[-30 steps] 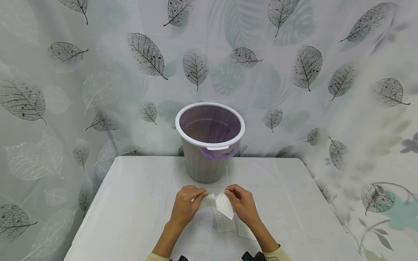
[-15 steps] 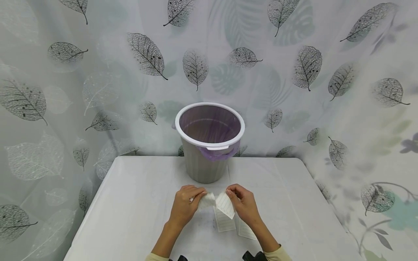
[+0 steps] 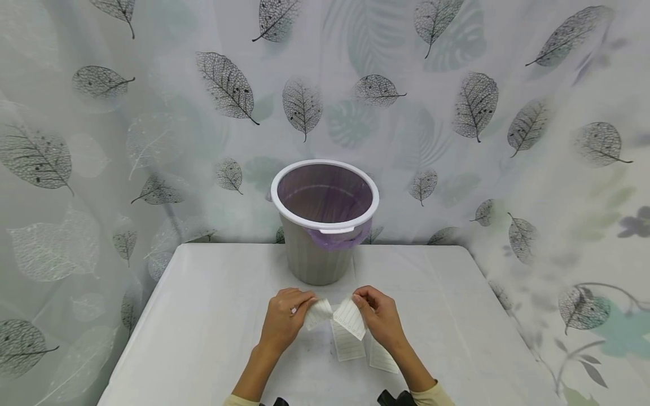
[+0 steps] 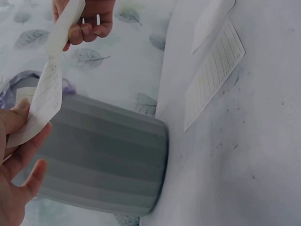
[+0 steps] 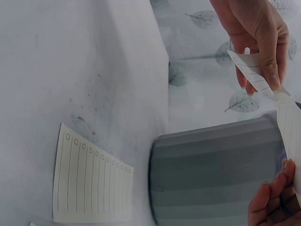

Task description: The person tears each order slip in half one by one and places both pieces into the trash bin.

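Observation:
My left hand pinches one part of a lined paper sheet between thumb and fingers. The right hand pinches the other part, which has a row of small checkboxes along its edge. Between the hands the two parts meet at a narrow, twisted spot, seen best in both wrist views; I cannot tell how far the paper is torn there. Beneath the hands lies a lined sheet on the table, and another sheet is partly hidden by my right forearm. Both hands are just above the tabletop.
A grey bin with a white rim stands at the table's back edge, a purple liner folded over its side. Behind the white table hangs a leaf-patterned curtain. Small dark specks dot the tabletop.
My left hand has shifted slightly left, and its part of the paper has turned and shows more of its face. The right hand, the sheets and the bin look nearly unmoved.

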A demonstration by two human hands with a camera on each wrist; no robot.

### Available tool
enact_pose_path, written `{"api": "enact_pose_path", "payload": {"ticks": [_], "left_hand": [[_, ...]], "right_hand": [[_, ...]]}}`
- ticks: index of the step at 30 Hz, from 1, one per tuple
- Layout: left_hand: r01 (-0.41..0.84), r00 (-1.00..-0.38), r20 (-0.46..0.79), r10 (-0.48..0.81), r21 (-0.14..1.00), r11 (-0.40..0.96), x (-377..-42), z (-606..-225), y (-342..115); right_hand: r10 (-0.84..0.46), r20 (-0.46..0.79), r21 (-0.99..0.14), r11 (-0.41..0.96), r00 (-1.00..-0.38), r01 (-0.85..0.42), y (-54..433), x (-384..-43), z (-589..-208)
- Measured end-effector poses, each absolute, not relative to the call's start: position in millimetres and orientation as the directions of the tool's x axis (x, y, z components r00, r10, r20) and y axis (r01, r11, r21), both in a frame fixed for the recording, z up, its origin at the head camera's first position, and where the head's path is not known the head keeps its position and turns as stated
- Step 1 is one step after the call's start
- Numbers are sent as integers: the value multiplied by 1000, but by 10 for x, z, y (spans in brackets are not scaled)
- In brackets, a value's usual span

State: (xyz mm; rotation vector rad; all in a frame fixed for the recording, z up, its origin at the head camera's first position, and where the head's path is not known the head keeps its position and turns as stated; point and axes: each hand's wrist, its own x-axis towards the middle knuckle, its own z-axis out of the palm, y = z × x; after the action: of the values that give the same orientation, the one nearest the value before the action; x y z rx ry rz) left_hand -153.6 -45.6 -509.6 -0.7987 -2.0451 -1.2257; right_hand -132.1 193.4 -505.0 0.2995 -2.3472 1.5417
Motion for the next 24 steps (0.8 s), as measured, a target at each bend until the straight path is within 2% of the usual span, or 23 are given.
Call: {"api": "enact_pose_path", "payload": {"ticks": [17,24], "left_hand": [[746,-635,751,179,536,396,-1554,-5106,-496],[751,-621,767,158,525,400,-1564,-5080,-546]], "right_hand": [[-9,365,-866,363,-931,-343,2001,-1308,-5040],[49,334,-871,397,-941,-289,2008,-1304,-5025]]}}
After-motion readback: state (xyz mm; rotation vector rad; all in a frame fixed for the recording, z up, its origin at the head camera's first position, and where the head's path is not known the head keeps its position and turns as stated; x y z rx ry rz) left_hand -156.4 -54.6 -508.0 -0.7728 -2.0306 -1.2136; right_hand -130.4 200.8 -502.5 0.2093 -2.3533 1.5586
